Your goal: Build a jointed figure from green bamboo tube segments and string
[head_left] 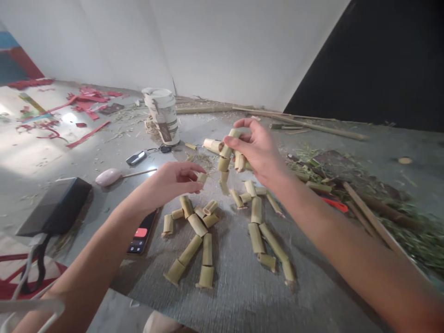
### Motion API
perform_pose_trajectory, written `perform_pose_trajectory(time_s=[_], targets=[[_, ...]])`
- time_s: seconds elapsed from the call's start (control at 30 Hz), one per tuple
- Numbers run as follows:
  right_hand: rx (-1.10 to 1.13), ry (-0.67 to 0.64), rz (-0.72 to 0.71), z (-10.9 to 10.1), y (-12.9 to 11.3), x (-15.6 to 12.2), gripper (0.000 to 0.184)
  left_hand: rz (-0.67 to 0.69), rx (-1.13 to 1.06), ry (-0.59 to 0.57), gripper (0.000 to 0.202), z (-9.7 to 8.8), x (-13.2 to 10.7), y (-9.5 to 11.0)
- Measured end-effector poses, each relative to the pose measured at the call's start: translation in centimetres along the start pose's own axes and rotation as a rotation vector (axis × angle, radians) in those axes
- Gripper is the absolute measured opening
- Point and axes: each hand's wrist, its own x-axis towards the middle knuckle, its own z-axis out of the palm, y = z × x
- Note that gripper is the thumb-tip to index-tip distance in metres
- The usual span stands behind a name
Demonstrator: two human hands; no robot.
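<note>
My right hand (pixel 255 148) is closed round a string of short, pale green cut stem pieces (pixel 224 163), which look like bamboo and dangle below the fingers. Between the thumb and fingers of my left hand (pixel 176 180) is one small stem piece (pixel 202 177). Below the hands, two figures made of such segments lie on a grey board: a left figure (pixel 197 225) with spread arms and legs, and a right figure (pixel 256 210) beside it. Whether a cord joins all the segments is too fine to make out.
A white lidded bucket (pixel 163 115) stands near the wall. To the left are a black box (pixel 55 208), a phone (pixel 142 233), a pink-headed stick (pixel 109 176) and red scraps (pixel 88 99). Leaf litter (pixel 347 171) and bamboo poles (pixel 312 125) lie at right and back.
</note>
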Motion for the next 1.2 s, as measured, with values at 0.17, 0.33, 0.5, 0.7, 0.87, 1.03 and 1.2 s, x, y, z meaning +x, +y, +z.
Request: perform_pose_trajectory(time_s=[0.17,0.33,0.5,0.7,0.87,1.03,1.2], targets=[[-0.156,-0.022,0.166,1.3,2.5,1.7,0.050,-0.023,0.226,-0.016,0.048,-1.6,1.4,-1.1],[-0.524,-0.070,0.223,1.4,3.9,1.9,0.038,0.024,0.268,-0.026,0.052,-1.1,1.9,-2.5],[-1.057,-0.094,-0.028,1.2,3.7,1.0,0.037,0.036,0.402,0.038,0.046,-0.6,1.6,-2.5],[-0.813,-0.421,-0.230,2.0,1.8,-0.9,0.025,0.081,0.379,0.097,0.039,0.1,1.0,-2.1],[-0.633,-0.595,-0.131,2.8,2.1,-1.7,0.030,0.145,0.235,0.146,0.025,0.6,0.6,-1.8],[-0.546,-0.574,-0.079,2.6,2.5,-1.6,0.023,0.145,0.163,0.200,0.019,0.7,0.0,-1.5],[-0.524,-0.584,-0.063,2.5,2.4,-1.5,0.020,0.096,0.137,0.210,0.020,0.6,-0.3,-1.2]])
